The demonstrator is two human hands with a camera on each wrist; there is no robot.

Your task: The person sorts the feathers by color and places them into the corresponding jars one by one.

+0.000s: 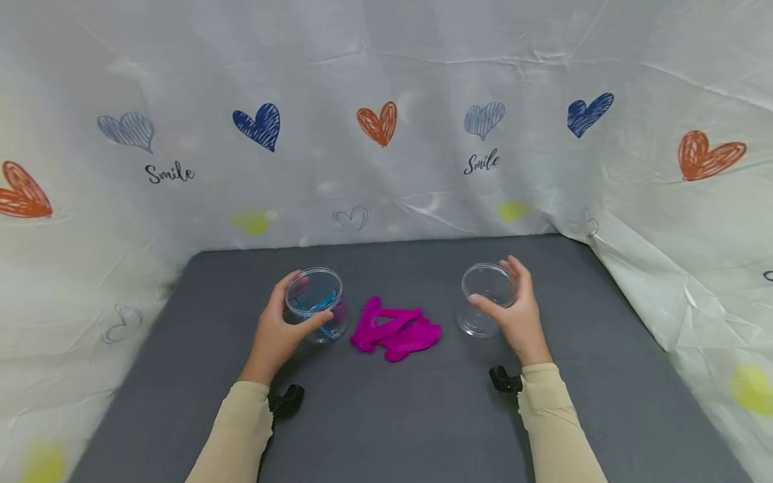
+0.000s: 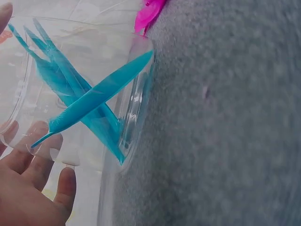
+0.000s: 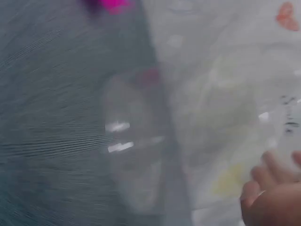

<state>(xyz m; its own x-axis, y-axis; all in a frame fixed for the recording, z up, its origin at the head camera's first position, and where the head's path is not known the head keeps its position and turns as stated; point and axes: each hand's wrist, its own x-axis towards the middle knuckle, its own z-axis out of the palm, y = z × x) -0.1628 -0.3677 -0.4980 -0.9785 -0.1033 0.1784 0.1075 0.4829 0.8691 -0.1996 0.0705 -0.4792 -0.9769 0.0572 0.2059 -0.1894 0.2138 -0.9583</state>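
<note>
My left hand [image 1: 279,332] grips a clear plastic cup [image 1: 315,278], thumb on the near side and fingers round the far left. Several blue feathers [image 2: 96,101] lie crossed inside it, plain in the left wrist view. Over on the right, my right hand [image 1: 521,318] holds a second clear cup [image 1: 479,325] between thumb and fingers near its rim; nothing shows inside. That cup is blurred in the right wrist view, where curved fingers [image 3: 268,176] show at the lower right. Between the two cups, a loose pile of magenta feathers [image 1: 398,332] lies on the table.
The table has a dark grey cover [image 1: 398,422]. A white curtain [image 1: 386,54] printed with hearts and "Smile" hangs behind it and along both sides. A black strap-mounted camera [image 1: 288,400] sits at the left wrist, another camera [image 1: 504,380] at the right.
</note>
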